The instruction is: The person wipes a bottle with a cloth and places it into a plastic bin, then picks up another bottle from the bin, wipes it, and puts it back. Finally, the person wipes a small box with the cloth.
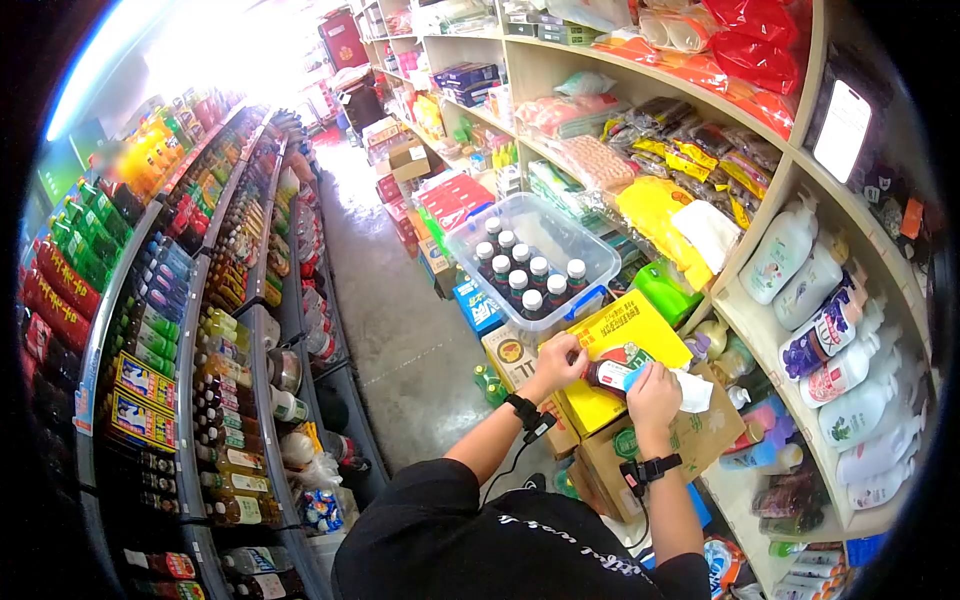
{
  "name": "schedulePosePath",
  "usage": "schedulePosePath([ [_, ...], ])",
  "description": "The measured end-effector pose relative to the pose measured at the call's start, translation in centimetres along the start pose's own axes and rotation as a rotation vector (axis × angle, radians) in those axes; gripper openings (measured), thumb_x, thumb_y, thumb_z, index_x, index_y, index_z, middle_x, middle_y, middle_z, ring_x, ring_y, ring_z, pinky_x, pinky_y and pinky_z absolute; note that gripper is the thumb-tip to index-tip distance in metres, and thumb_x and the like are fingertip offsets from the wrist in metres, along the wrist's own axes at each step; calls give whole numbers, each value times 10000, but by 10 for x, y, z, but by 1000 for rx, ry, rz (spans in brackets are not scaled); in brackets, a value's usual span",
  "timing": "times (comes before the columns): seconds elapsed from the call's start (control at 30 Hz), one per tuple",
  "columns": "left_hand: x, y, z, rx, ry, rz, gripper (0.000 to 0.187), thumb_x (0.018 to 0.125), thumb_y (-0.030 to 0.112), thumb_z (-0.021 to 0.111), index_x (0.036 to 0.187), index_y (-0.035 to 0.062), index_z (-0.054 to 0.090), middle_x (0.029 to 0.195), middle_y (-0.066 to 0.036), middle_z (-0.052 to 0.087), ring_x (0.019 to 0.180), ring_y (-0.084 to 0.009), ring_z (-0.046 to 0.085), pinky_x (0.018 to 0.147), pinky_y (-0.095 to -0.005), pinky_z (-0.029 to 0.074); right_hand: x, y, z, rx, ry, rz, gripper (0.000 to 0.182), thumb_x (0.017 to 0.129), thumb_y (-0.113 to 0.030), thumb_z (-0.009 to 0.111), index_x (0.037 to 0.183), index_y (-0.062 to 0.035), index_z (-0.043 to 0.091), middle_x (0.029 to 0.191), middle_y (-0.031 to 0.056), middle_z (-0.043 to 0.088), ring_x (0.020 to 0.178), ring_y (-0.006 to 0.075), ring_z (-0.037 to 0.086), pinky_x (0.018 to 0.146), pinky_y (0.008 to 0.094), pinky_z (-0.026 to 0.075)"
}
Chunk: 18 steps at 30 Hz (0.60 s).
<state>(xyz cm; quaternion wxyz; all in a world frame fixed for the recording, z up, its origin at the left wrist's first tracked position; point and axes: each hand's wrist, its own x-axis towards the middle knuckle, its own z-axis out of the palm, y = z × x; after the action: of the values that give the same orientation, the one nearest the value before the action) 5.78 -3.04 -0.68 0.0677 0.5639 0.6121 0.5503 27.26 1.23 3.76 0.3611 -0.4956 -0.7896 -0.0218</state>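
A dark bottle with a white and red label (pixel 607 375) lies sideways between my hands, above a yellow box (pixel 625 330). My left hand (pixel 562 362) is closed around the bottle's left end. At its right end, my right hand (pixel 654 396) is closed on a blue item (pixel 633 379), too small to identify for certain. White tissue or cloth (pixel 692 392) sticks out to the right of my right hand. Beyond the yellow box, a clear plastic bin (pixel 602 252) holds several dark bottles with white caps (pixel 531 299), standing upright.
Cardboard boxes (pixel 600 470) are stacked under the yellow box. Shelves of pump bottles (pixel 783 250) rise on the right, with a lit phone (pixel 842 130) above them. Drink shelves (pixel 190 400) line the left side, across a grey floor aisle (pixel 400 330).
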Motion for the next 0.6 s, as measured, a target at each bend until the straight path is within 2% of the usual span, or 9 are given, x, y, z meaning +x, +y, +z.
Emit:
schedulePosePath([
  [0.07,2,1,1,20,-6,-42,194,843,169,678,745,16,608,718,-163,583,693,-351,613,632,-437,491,2,-1,0,-46,24,-115,244,990,-174,547,812,-18,608,766,177,667,765,379,650,726,481,526],
  [0.13,8,4,2,76,-10,-94,224,838,202,664,740,2,644,721,-185,623,708,-377,639,651,-457,510,6,-5,2,-86,4,-138,228,969,-178,560,814,-20,613,783,177,673,791,371,651,761,477,518],
  [0.23,21,10,-1,123,-152,-221,290,830,266,637,742,-3,701,742,-229,675,723,-419,669,682,-501,536,7,-9,11,-115,-24,-191,226,953,-197,565,824,-20,621,795,176,674,815,362,646,794,470,504],
  [0.33,30,16,-2,215,-208,-276,317,827,295,621,757,6,730,753,-251,686,721,-445,677,696,-528,549,11,-13,24,-107,-38,-236,246,945,-228,564,834,-17,627,809,168,670,830,354,637,801,468,493],
  [0.43,33,8,2,262,-237,-288,314,831,313,615,774,33,746,761,-254,687,725,-449,685,710,-542,555,14,-22,37,-98,-32,-309,264,938,-251,565,835,-15,623,820,163,657,834,346,630,800,467,486],
  [0.53,27,-1,6,243,-196,-251,355,861,315,622,743,-13,685,720,-247,651,707,-435,657,661,-523,521,17,-42,43,-125,-21,-376,248,927,-247,579,833,-20,605,815,161,634,809,345,614,787,464,486],
  [0.6,22,-8,5,201,-129,-155,341,879,288,621,734,-18,663,718,-240,630,707,-429,637,656,-520,499,15,-58,42,-121,-32,-419,233,918,-245,591,829,-30,579,808,153,601,788,343,593,779,461,480],
])
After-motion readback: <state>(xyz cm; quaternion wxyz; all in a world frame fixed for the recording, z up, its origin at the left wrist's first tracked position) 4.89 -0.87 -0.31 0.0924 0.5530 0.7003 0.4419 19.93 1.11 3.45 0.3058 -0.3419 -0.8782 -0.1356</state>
